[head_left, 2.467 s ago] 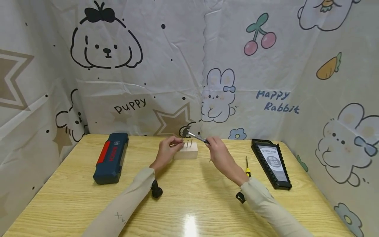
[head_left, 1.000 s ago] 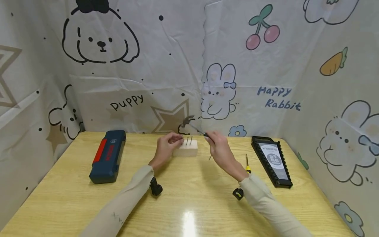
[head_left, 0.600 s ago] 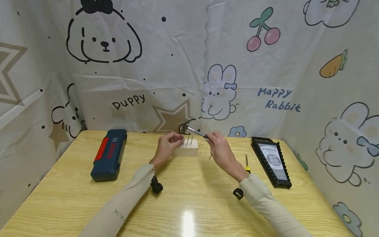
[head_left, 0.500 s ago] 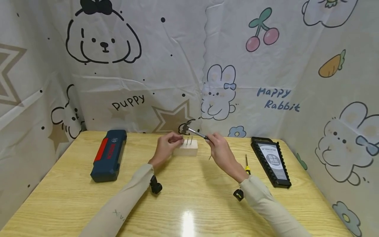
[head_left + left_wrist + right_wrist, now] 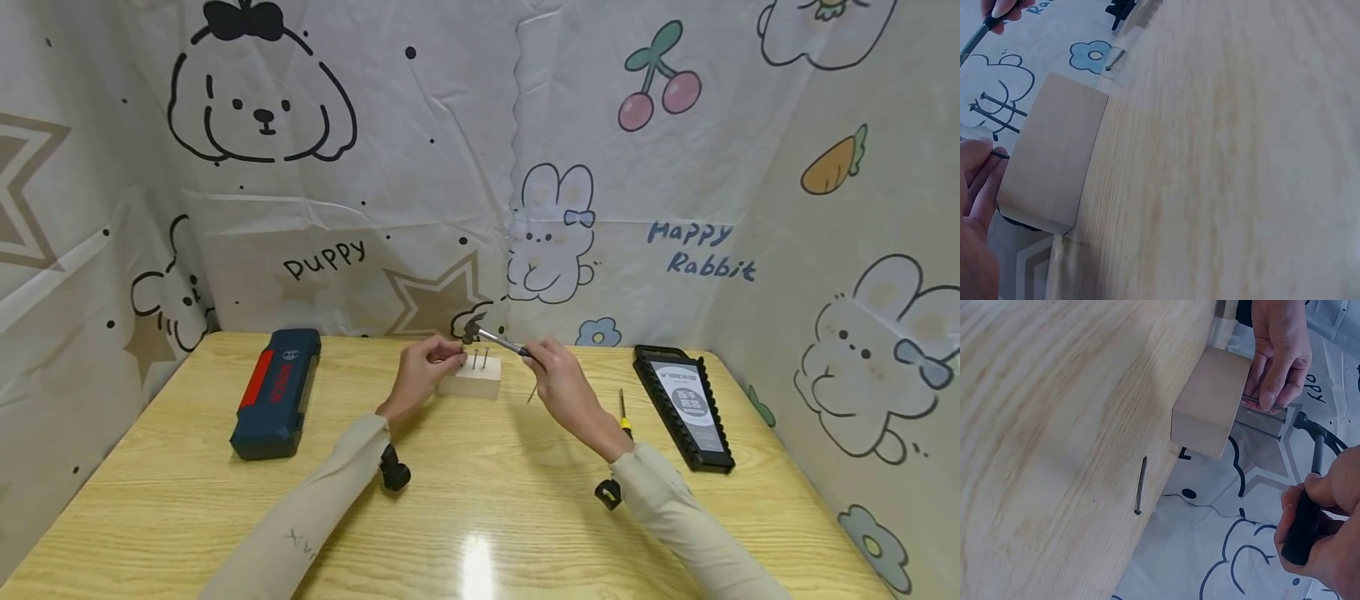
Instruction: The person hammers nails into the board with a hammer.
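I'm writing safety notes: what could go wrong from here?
The hammer could strike the left hand, which pinches a nail near the hammer's head. A slightly off blow might also bend the two standing nails close by. And the wooden block may shift, since nothing visible clamps it.

BOSCH case, cloth lettered "Puppy", "Happy Rabbit"
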A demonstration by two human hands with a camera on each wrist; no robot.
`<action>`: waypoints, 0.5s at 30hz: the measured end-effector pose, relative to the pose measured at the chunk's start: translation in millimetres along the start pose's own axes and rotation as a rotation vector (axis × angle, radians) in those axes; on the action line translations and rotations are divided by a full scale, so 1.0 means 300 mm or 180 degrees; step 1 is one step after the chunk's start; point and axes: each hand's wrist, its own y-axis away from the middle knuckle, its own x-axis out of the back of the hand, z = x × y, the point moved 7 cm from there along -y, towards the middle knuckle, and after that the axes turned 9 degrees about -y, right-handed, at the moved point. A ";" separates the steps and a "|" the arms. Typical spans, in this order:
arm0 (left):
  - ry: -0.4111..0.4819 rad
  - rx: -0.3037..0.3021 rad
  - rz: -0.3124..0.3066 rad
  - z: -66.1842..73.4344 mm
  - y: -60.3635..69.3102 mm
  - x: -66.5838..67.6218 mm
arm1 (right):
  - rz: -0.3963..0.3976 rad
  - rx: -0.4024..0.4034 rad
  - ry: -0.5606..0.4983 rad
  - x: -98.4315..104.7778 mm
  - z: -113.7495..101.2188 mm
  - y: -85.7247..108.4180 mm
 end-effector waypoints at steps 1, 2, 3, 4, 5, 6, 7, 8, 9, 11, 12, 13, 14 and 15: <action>0.0008 -0.0023 0.0018 0.001 0.002 0.001 | 0.0000 0.0000 -0.0014 -0.003 -0.001 0.000; 0.0020 -0.0042 0.0036 0.002 0.004 0.003 | -0.0011 0.0003 -0.0022 -0.006 -0.002 -0.002; 0.0027 -0.0059 0.0051 0.002 0.006 0.004 | -0.0015 0.0010 -0.0024 -0.009 -0.004 -0.003; 0.0026 -0.0074 0.0063 0.002 0.007 0.006 | -0.0032 0.0015 -0.0026 -0.013 -0.005 -0.004; 0.0027 -0.0091 0.0072 0.002 0.009 0.007 | -0.0049 0.0023 -0.0016 -0.017 -0.008 -0.006; 0.0028 -0.0090 0.0079 0.001 0.011 0.009 | -0.0069 0.0035 -0.0008 -0.021 -0.011 -0.007; 0.0029 -0.0086 0.0085 0.000 0.012 0.011 | -0.0094 0.0044 0.0008 -0.025 -0.013 -0.009; 0.0030 -0.0082 0.0089 0.000 0.014 0.013 | -0.0108 0.0059 0.0028 -0.028 -0.015 -0.010; 0.0030 -0.0070 0.0095 -0.001 0.015 0.015 | -0.0119 0.0059 0.0032 -0.031 -0.016 -0.010; 0.0038 -0.0050 0.0109 -0.001 0.016 0.017 | -0.0138 0.0049 0.0027 -0.033 -0.017 -0.011; 0.0048 -0.0030 0.0107 -0.002 0.014 0.015 | -0.0147 0.0033 0.0023 -0.031 -0.017 -0.011; 0.0062 -0.0016 0.0097 -0.002 0.013 0.011 | -0.0147 0.0020 0.0040 -0.029 -0.015 -0.009; 0.0068 -0.0008 0.0080 -0.001 0.012 0.005 | -0.0150 -0.0002 0.0057 -0.026 -0.014 -0.008; 0.0079 -0.0002 0.0063 0.001 0.011 -0.002 | -0.0161 -0.0024 0.0079 -0.022 -0.011 -0.005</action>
